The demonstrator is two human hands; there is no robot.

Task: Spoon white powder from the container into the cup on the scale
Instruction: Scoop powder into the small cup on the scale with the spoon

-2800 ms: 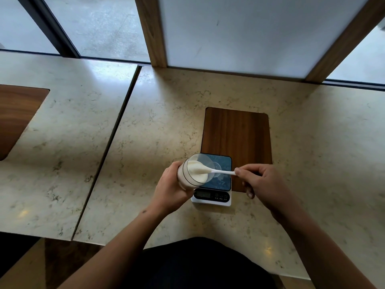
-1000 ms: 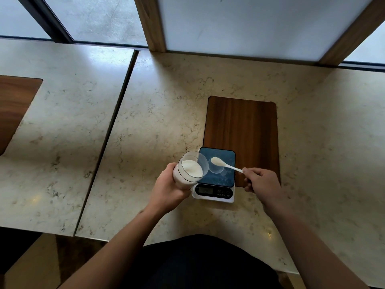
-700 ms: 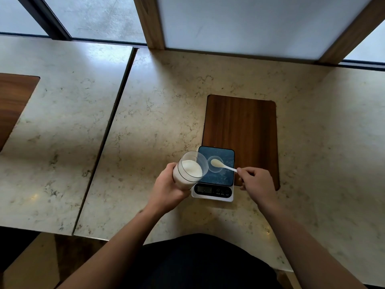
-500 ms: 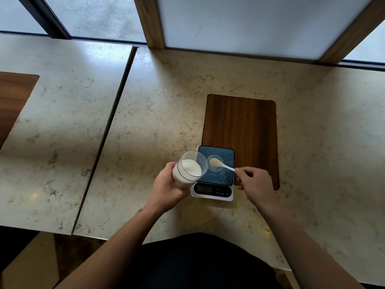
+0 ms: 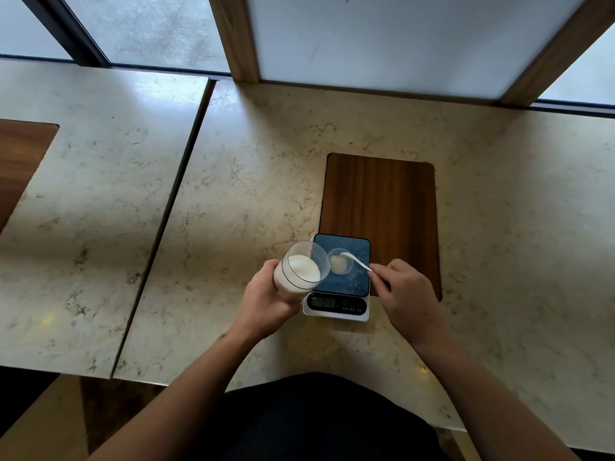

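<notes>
My left hand (image 5: 266, 299) grips a clear container (image 5: 301, 271) of white powder, tilted toward the scale and held just left of it. A small clear cup (image 5: 340, 261) with a mound of white powder stands on the dark blue platform of a white digital scale (image 5: 339, 306). My right hand (image 5: 404, 299) pinches the handle of a white spoon (image 5: 357, 260), whose bowl is turned over the cup's far rim.
The scale overlaps the near edge of a dark wooden board (image 5: 382, 211) inlaid in the marble counter (image 5: 249, 194). A seam (image 5: 173, 207) splits the counter from a second slab on the left. Wooden posts and window panes line the far edge.
The spoon came out of the container loaded, crossed right over the cup, and has tipped there; powder now lies in the cup. The container stayed tilted in my left hand.
</notes>
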